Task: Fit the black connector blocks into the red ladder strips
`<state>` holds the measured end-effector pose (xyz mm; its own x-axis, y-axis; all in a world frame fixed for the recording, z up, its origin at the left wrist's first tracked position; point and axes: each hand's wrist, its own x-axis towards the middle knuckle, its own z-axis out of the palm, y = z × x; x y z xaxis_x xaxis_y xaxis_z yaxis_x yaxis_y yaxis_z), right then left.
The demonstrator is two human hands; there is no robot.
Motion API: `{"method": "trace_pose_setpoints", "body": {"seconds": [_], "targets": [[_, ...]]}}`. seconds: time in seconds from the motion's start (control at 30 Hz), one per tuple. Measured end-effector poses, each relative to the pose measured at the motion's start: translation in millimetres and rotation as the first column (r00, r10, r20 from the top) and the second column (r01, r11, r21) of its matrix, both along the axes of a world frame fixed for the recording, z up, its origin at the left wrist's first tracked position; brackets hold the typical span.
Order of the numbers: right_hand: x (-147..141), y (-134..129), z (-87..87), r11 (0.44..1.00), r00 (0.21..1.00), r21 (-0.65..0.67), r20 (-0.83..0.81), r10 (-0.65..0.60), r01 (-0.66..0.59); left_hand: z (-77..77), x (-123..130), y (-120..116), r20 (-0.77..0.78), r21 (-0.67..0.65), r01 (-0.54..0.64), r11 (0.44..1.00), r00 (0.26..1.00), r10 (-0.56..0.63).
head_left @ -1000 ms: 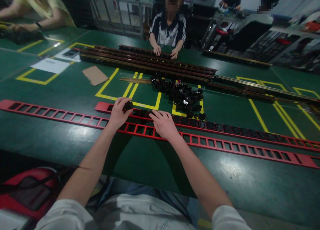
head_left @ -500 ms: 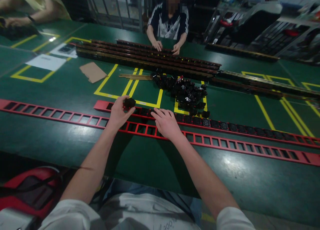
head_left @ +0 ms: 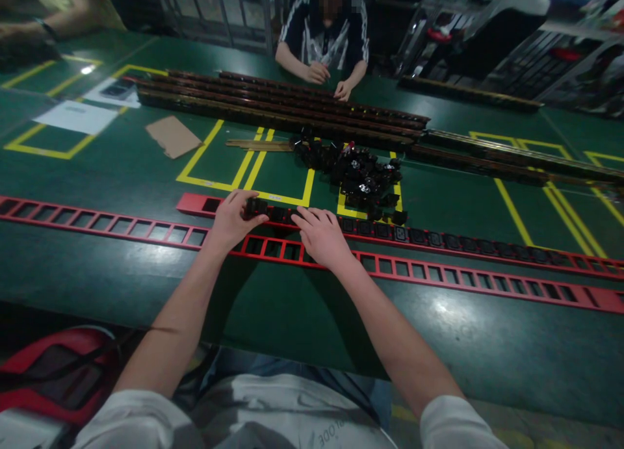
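The person wears a pale grey-white T-shirt (head_left: 263,407) of soft fabric, with loose short sleeves: the left sleeve (head_left: 129,420) at the lower left of the frame, the right sleeve (head_left: 453,423) at the lower right. Small dark lettering (head_left: 331,431), only partly legible, marks the front near the bottom edge. Faded blue denim trousers (head_left: 368,397) show beyond the shirt.

Glossy black plastic-looking pieces (head_left: 368,176), matt brown cardboard (head_left: 173,136), smooth red strips (head_left: 439,275).
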<state>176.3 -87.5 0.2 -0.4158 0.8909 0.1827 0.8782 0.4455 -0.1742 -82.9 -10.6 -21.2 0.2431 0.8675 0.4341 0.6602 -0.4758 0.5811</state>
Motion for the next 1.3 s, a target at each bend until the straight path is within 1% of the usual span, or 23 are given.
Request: {"method": "trace_pose_setpoints", "body": {"seconds": [0.17, 0.53, 0.93, 1.17, 1.3], "targets": [[-0.4, -0.4, 0.5, 1.000, 1.000, -0.007, 0.000, -0.003, 0.003, -2.9, -0.5, 3.1, -0.053, 0.019, 0.100, 0.995, 0.994, -0.099], [-0.5, -0.2, 0.2, 1.000, 1.000, -0.007, -0.004, -0.007, 0.007, -0.5, 1.9, 1.9, -0.099, 0.000, 0.149, 0.989, 0.984, -0.148], [-0.6, 0.6, -2.1, 1.000, 1.000, 0.005, -0.009, -0.005, 0.005, -5.6, 1.1, 3.5, -0.139, -0.007, 0.142, 0.990, 0.980, -0.141], [-0.3, 1.5, -2.7, 1.000, 1.000, -0.001, -0.023, -0.004, 0.004, -3.9, 0.2, 3.8, -0.172, -0.014, 0.160, 0.987, 0.972, -0.160], [0.9, 2.3, -4.2, 1.000, 0.999, -0.002, -0.038, -0.002, 0.002, -3.6, 1.4, 4.2, -0.204, -0.009, 0.147, 0.989, 0.968, -0.145]]}}
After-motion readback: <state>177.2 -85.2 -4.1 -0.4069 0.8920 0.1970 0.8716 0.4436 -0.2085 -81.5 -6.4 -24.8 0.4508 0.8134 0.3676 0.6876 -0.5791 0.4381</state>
